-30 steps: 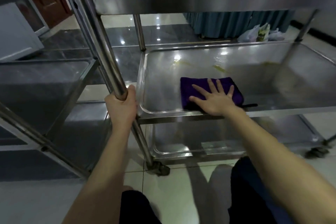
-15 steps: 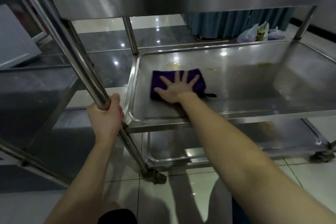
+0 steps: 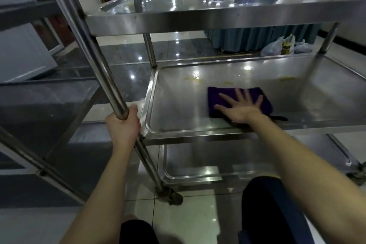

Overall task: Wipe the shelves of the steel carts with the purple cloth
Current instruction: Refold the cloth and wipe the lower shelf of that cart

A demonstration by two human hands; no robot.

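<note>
The flat, spread right hand had slid the purple cloth from the left end of the middle shelf to its front centre, yellowish smears at its back unwiped, left hand gripping its corner post.

I can read no words, numbers, labels or brand marks anywhere in my view. The nearest thing to lettering is a yellow and dark print among the plastic bags on the floor beyond the far side of the steel cart, and it is too small and blurred for me to make out.
</note>
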